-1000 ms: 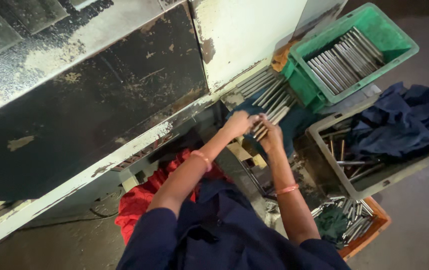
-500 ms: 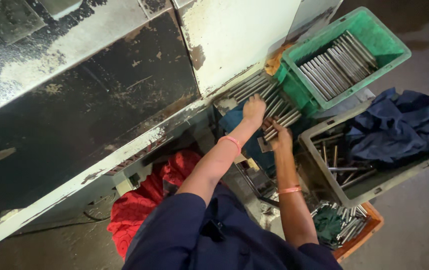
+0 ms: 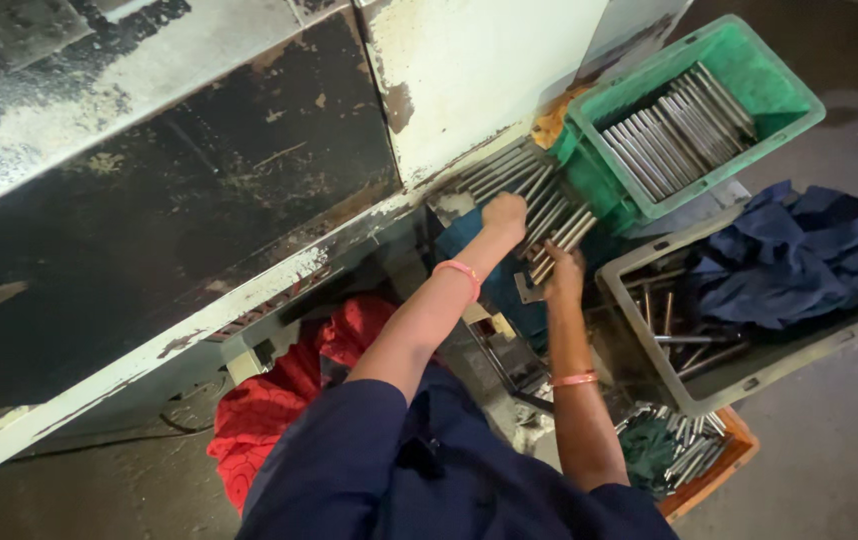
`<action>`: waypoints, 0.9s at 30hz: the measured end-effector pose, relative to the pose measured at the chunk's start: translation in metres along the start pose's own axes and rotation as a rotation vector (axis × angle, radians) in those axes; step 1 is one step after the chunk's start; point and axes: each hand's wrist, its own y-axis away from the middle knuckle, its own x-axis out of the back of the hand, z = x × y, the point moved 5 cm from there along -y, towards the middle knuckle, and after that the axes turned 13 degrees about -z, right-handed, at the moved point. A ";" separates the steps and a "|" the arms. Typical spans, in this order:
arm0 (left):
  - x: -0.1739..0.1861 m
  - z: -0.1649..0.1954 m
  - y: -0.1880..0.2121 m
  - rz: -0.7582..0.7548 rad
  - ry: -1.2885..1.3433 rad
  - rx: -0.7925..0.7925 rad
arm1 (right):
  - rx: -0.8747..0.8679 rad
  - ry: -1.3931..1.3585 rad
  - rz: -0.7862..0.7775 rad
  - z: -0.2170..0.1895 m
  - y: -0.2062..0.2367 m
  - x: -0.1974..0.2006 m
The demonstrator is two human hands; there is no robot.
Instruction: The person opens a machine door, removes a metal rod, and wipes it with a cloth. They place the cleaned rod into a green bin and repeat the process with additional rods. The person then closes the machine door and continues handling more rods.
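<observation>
Both hands work a loose heap of metal rods [image 3: 539, 205] by the machine.
Left hand [image 3: 505, 215] fisted on rods, right hand [image 3: 562, 273] gripping some; green crate [image 3: 787, 98] part filled, heap remains.

A green crate [image 3: 787, 92] with metal rods stands beyond the fingers. A grey bin [image 3: 749, 375] holding a dark blue cloth [image 3: 799, 255] is beside them. A red cloth [image 3: 284, 400] lies nearer the person.

I am seeing light falling from above, brightening the pale panel [image 3: 479, 80] and green crate [image 3: 784, 95]. Shadow is pooling under the dark machine face [image 3: 169, 210]. Edges are bowing with wide-angle distortion; the steel rods [image 3: 539, 205] are glinting, slightly soft.
</observation>
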 end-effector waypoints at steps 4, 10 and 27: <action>-0.001 -0.002 0.005 -0.040 0.012 0.042 | -0.026 0.093 0.032 -0.002 0.001 -0.002; -0.004 -0.008 0.024 -0.196 0.040 -0.022 | -0.005 0.102 0.029 -0.002 0.005 -0.001; -0.031 -0.026 0.050 0.143 0.140 -0.231 | -0.023 1.483 0.073 -0.011 0.010 0.001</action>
